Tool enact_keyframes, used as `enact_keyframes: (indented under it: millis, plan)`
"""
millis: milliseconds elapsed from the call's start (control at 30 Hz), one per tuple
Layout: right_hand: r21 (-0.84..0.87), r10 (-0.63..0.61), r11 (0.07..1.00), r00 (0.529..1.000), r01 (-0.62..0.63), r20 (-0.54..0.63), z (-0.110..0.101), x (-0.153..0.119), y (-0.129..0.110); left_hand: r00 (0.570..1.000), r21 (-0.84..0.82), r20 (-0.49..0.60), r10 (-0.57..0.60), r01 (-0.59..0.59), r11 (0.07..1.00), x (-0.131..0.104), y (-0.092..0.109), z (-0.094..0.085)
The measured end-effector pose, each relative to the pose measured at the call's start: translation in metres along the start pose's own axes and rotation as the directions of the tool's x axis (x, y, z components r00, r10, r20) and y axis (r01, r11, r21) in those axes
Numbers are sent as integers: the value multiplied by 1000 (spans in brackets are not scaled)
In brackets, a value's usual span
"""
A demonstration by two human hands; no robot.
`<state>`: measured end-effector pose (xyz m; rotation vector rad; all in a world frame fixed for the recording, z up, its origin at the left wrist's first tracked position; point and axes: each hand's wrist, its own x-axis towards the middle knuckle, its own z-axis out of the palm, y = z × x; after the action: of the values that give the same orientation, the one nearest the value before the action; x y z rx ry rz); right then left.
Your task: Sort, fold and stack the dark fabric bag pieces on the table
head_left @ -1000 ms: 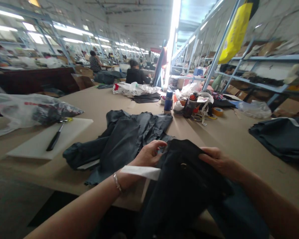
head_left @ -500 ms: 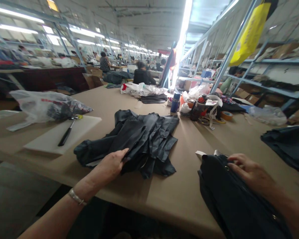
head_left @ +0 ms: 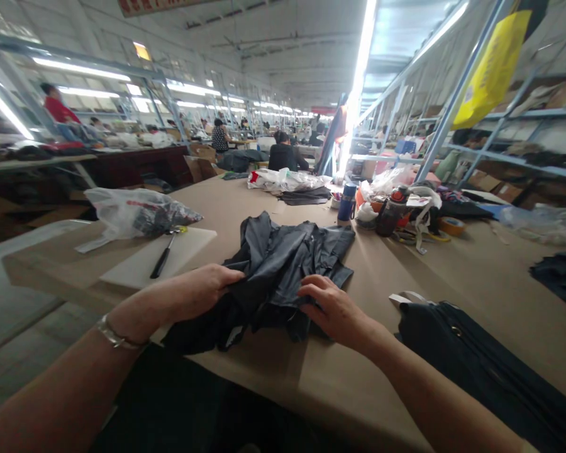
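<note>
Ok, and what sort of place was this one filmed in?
Probably a clothing workshop: dark cloth lies bunched on a broad table, a person in black sits farther back, and strip lights run down the hall.

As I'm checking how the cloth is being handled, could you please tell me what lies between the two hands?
In the head view, crumpled dark cloth lies between the left hand and the right hand.
</note>
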<state>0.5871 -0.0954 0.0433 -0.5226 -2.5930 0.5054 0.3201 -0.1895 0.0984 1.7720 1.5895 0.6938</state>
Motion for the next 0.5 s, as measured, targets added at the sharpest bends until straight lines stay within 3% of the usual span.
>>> enact_keyframes:
  millis: [67, 133, 233, 333, 400, 500]
  plan:
    - [-80, -45, 996, 999, 44, -17, 5, 21, -6, 993, 43, 116, 20, -25, 999, 1, -1, 1]
    - [-144, -84, 986, 995, 90, 45, 14, 43, -8, 992, 49, 120, 37, -44, 998, 2, 1, -3]
    - [-218, -59, 971, 983, 97, 173, 31, 69, -4, 1000, -27, -6, -3, 2, 1000, -4, 6, -21]
    - [-268, -18, 957, 949, 107, 315, 48, 76, 12, 981, -225, -133, -138, 106, 969, -17, 8, -48]
    - [-263, -22, 956, 930, 127, 367, 54, 73, 24, 943, -367, -264, -203, 96, 925, -28, 10, -63]
    - [-236, -39, 963, 931, 133, 364, 54, 70, 31, 826, -470, -517, -226, -53, 881, -44, 20, -73]
